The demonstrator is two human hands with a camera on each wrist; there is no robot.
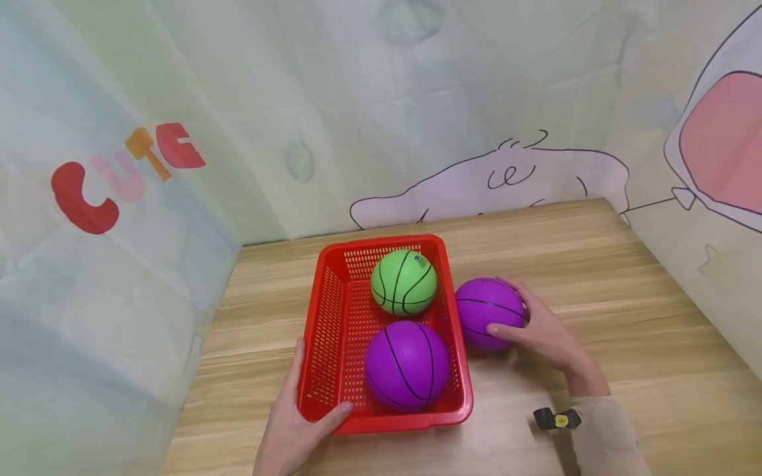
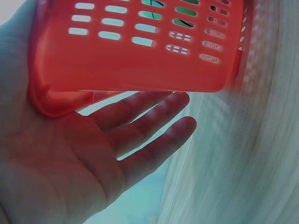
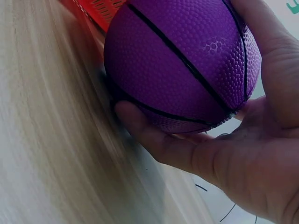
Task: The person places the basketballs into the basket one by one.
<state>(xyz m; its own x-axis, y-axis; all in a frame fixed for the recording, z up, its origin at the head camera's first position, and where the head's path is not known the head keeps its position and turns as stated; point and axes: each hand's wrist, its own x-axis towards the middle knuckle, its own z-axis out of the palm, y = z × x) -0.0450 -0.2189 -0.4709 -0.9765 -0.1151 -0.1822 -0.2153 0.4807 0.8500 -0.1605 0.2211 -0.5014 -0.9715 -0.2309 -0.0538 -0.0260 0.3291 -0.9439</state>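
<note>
Head view: purple ball in my right hand, just beside the red basket

I have the purple ball [image 1: 487,309] in the grip of my right hand [image 1: 548,334], thumb bent along its near side and fingers round its far side. It sits just right of the red basket [image 1: 462,396]; whether it rests on the counter [image 1: 559,264] or is slightly raised, I cannot tell.

My left hand [image 1: 288,420] is at the basket's near left corner, spread, with the thumb laid over the near rim and the index finger straight along the left side. From the left wrist, I see three more fingers stretched out below the red wall.

Inside the basket, a green ball [image 1: 403,283] with black lines lies at the far right and a second purple ball [image 1: 407,365] at the near right.

Near my right wrist, by the pale sleeve [image 1: 610,433], is a small black piece [image 1: 544,418] with a yellow middle. Beyond the counter's far edge hangs a printed cloth [image 1: 256,99]; coloured letters [image 1: 65,192] show on its left part.
</note>
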